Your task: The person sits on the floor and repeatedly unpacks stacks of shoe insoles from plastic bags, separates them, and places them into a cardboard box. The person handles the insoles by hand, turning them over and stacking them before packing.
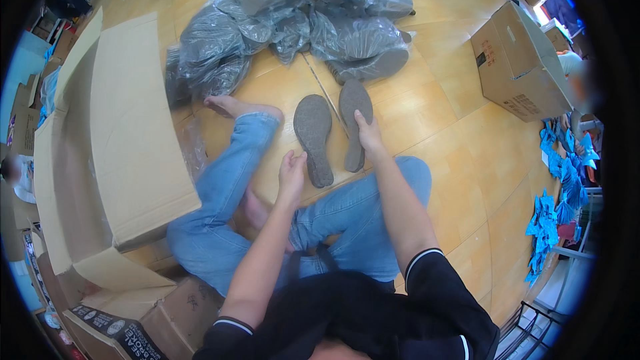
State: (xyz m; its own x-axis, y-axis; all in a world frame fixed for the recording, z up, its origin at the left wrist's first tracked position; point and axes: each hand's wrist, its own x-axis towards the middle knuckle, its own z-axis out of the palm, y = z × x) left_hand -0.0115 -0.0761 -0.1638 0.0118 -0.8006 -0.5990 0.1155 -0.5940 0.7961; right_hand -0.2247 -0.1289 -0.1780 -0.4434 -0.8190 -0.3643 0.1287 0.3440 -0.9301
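Observation:
Two dark grey shoe soles are in front of me, side by side, toe ends pointing away. My right hand [369, 135] is closed on the right sole [356, 103], its thumb lying on the upper face and the other fingers out of sight below. The left sole [313, 130] appears to lie on the floor. Close to its left edge is my left hand [291, 177], fingers loosely curled and apart; I see nothing held in it. Whether a fingertip touches the sole there is too small to tell.
Beyond the soles lies a heap of plastic-wrapped soles [287, 17]. A large open cardboard box [137, 133] stands at my left. Another carton [517, 60] is at the far right, near blue packets [543, 227] and another person [575, 73]. My jeans-clad legs are folded on the tan floor [460, 180].

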